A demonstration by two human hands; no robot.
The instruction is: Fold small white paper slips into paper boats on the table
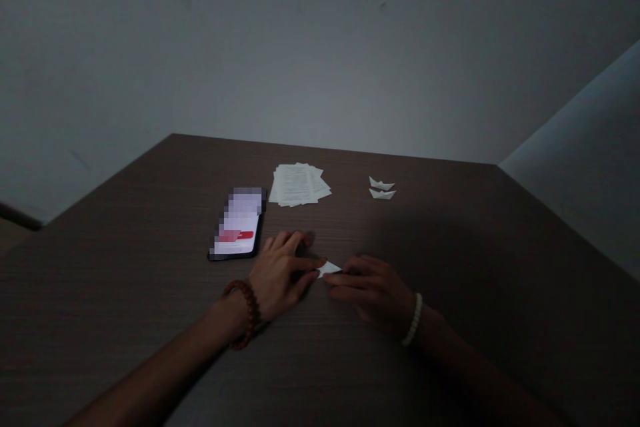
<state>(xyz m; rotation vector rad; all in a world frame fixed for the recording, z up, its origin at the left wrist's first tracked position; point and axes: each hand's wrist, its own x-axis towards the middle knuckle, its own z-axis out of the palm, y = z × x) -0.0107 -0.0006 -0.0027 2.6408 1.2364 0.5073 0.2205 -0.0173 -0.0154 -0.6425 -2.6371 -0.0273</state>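
Observation:
A small piece of folded white paper (pixel 329 269) lies between my two hands, low over the dark tabletop. My left hand (pixel 281 271), with a brown bead bracelet at the wrist, pinches its left end between thumb and index finger; the other fingers curl toward the table. At the paper's right end, the fingers of my right hand (pixel 373 287) close on its edge. That wrist wears a pale bead bracelet. The fingertips cover both ends, and the visible part is roughly a triangle.
Beyond my left hand lies a phone (pixel 239 220) with its screen lit. A loose stack of printed paper sheets (pixel 297 183) sits at the back. Two small paper boats (pixel 383 189) stand to its right. The wooden table (pixel 150 213) reaches back to a grey wall (pixel 320 67).

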